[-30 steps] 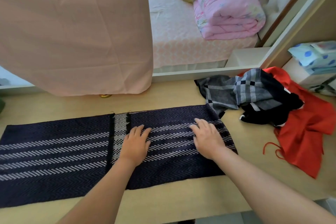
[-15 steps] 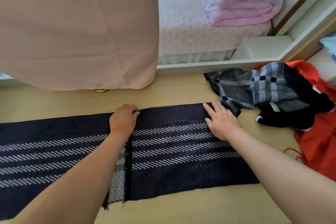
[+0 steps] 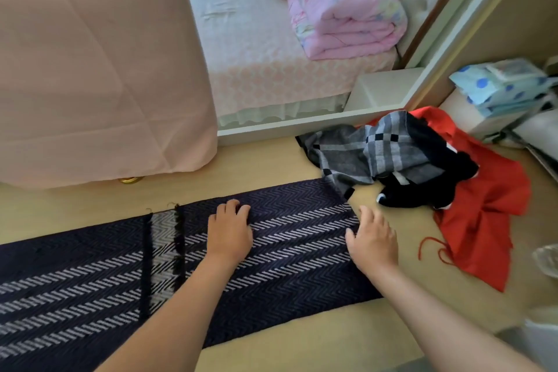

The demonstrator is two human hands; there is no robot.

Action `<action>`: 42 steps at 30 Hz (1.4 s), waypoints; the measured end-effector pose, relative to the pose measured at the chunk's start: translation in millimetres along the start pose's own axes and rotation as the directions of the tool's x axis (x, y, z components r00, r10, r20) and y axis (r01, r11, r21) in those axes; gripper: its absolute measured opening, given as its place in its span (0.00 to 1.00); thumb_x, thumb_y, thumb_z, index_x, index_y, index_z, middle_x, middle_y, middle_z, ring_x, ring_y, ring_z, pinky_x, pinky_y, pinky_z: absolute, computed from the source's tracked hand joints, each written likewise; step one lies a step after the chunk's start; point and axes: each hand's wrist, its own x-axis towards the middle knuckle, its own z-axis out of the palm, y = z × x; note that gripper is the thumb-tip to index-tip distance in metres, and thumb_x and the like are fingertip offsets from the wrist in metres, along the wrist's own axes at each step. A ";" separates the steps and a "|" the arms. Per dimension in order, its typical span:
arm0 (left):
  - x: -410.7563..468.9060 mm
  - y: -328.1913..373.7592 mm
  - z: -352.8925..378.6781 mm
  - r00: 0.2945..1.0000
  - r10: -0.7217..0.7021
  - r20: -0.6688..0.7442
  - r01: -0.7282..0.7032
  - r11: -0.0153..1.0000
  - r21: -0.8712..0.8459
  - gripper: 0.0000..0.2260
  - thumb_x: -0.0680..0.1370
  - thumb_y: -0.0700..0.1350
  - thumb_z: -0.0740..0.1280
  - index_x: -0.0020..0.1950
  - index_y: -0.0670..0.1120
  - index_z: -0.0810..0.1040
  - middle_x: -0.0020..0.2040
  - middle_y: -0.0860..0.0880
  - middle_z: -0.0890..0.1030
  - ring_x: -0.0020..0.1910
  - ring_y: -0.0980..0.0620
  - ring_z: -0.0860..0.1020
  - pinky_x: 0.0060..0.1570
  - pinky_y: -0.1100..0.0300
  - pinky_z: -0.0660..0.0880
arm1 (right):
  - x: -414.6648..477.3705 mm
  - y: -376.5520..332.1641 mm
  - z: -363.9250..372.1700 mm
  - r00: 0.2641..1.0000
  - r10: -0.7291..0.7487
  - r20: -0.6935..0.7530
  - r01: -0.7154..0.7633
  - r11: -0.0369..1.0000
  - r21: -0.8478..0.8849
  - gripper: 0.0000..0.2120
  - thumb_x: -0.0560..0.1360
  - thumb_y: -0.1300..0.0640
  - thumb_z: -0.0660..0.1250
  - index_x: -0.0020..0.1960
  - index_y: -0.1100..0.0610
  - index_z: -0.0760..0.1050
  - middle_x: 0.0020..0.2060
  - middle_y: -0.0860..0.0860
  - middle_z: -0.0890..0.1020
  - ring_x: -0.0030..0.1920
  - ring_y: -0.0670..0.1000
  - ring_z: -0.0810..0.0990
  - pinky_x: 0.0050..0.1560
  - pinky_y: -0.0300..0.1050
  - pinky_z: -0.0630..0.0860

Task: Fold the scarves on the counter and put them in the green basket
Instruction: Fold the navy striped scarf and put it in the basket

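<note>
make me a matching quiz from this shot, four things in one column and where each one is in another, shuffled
Things:
1. navy striped scarf
2. grey plaid scarf
3. red cloth
4. pink quilt

Places:
A. folded on the bed
B. lowest in the pile on the counter
C. spread flat under both hands
D. crumpled on top of the pile

Pairs: 1-C, 2-D, 3-B, 4-A

The left hand and right hand both press flat on the navy scarf.

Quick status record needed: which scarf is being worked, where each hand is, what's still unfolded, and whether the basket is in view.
scarf in work: navy striped scarf, flat on the counter, folded over itself
left hand: flat on scarf
right hand: at scarf's right edge
waiting: grey plaid scarf, black scarf, red scarf, heaped at right
green basket: not in view
</note>
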 end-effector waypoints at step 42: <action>-38.6 -186.4 -62.9 0.977 0.099 0.190 0.016 0.852 -0.523 0.29 0.79 0.35 0.62 0.79 0.41 0.57 0.77 0.47 0.58 0.70 0.46 0.69 0.71 0.61 0.61 | -146.9 -287.9 21.1 0.895 -0.325 0.307 0.099 0.815 0.571 0.21 0.77 0.54 0.71 0.69 0.52 0.75 0.45 0.41 0.76 0.48 0.43 0.76 0.49 0.29 0.67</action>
